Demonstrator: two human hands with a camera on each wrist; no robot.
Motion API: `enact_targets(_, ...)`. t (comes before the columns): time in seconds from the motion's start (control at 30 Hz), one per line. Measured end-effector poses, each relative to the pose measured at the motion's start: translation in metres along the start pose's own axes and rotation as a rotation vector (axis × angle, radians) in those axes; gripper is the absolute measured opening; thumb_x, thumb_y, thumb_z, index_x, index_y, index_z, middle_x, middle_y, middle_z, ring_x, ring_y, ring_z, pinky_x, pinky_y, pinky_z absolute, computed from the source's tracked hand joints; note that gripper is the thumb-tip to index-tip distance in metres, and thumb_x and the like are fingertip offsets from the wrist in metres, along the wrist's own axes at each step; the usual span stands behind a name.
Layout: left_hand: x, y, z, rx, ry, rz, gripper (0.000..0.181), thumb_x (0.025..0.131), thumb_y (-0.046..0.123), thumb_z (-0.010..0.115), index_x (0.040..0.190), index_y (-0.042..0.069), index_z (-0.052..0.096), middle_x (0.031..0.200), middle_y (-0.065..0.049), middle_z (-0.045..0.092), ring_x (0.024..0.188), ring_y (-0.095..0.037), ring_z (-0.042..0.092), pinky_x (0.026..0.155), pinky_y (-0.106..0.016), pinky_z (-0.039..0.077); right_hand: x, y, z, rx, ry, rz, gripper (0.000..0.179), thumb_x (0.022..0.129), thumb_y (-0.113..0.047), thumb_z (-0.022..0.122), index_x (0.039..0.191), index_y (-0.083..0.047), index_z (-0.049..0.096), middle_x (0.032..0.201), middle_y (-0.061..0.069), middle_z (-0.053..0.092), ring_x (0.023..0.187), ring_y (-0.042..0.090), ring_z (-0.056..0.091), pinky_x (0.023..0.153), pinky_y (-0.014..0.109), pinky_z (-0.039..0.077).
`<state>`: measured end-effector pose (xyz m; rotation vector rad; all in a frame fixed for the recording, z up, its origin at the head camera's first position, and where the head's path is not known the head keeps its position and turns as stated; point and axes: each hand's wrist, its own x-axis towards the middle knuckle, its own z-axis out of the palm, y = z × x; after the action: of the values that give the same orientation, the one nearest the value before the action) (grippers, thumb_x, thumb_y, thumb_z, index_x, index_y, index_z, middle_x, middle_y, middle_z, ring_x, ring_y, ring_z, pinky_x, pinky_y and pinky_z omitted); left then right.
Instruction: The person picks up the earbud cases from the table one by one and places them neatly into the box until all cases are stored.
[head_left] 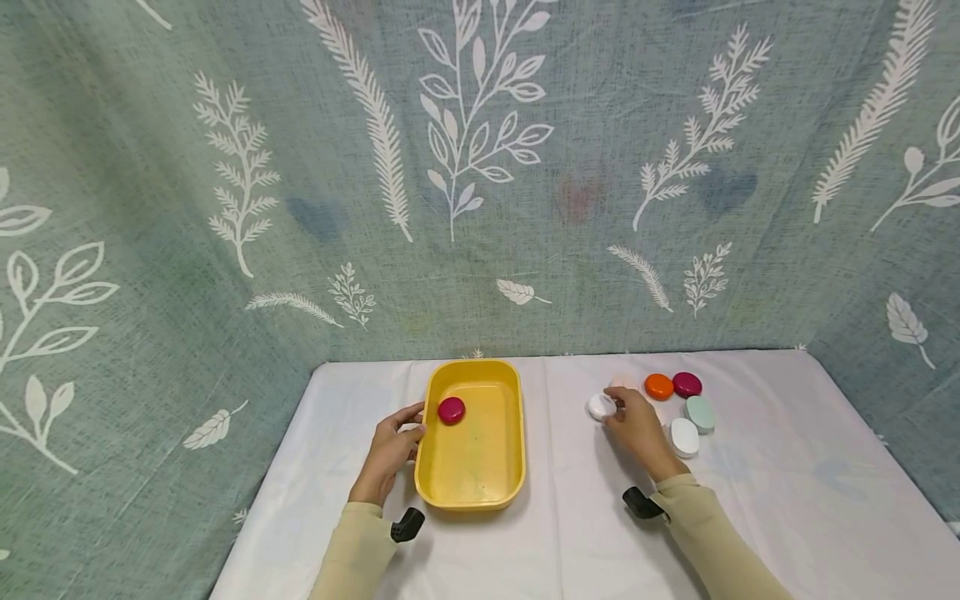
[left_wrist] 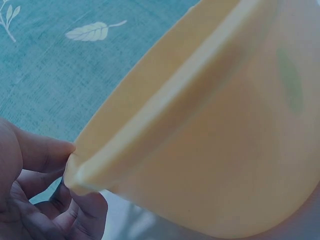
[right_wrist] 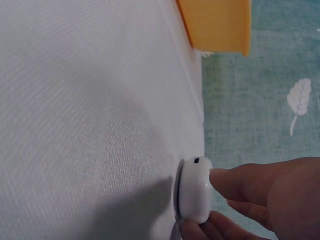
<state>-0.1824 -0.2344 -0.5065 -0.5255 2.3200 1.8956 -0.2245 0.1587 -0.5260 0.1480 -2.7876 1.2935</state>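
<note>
My left hand (head_left: 388, 446) pinches the rim of a yellow plastic tub (head_left: 470, 496) at its left side. In the left wrist view, the left hand (left_wrist: 40, 185) has fingers above and below the rim of the tub (left_wrist: 215, 150). A magenta rounded piece (head_left: 452, 410) lies inside the tub. Off to the right, my right hand (head_left: 636, 425) grips a small white rounded case (head_left: 599, 407). The right wrist view shows this white case (right_wrist: 195, 190), with a small dark slot, between the fingers of the right hand (right_wrist: 260, 200), on or just above the white cloth.
Around the right hand lie an orange piece (head_left: 659, 387), another magenta piece (head_left: 687, 384), a mint-green piece (head_left: 699, 413), a white piece (head_left: 683, 437) and a partly hidden pale pink piece (head_left: 624, 382). A patterned green curtain (head_left: 465, 317) stands behind the white-covered table (head_left: 570, 533).
</note>
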Motion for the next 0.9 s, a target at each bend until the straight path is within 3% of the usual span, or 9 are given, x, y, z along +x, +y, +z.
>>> enact_targets(0.17,-0.001,0.0,0.0,-0.002,0.0,-0.003,0.044,0.104,0.003,0.057,0.148,0.005,0.06,0.127,-0.016,0.053,0.073,-0.019,0.057,0.063,-0.025,0.052,0.001,0.001,0.006,-0.022,0.009,-0.056,0.045,0.084,0.013,0.069,0.128,0.017,0.061,0.12,0.034,0.063,0.104,0.046,0.063,0.096,0.058,0.054)
enact_targets(0.43,0.0,0.0,0.0,-0.009,0.002,-0.007,0.044,0.104,0.002,0.058,0.148,0.006,0.06,0.127,-0.016,0.053,0.073,-0.019,0.056,0.061,-0.024,0.051,0.002,-0.001,0.012,-0.082,0.019,-0.137,0.046,0.078,0.014,0.078,0.122,0.018,0.065,0.116,0.034,0.064,0.107,0.048,0.063,0.101,0.06,0.05)
enact_targets(0.9,-0.001,0.001,0.0,-0.008,0.001,-0.006,0.044,0.104,0.003,0.058,0.148,0.006,0.06,0.129,-0.017,0.053,0.074,-0.018,0.057,0.061,-0.024,0.051,0.002,-0.01,0.013,-0.156,-0.014,-0.112,0.042,0.081,0.011,0.081,0.121,0.016,0.068,0.121,0.034,0.066,0.115,0.05,0.063,0.106,0.06,0.048)
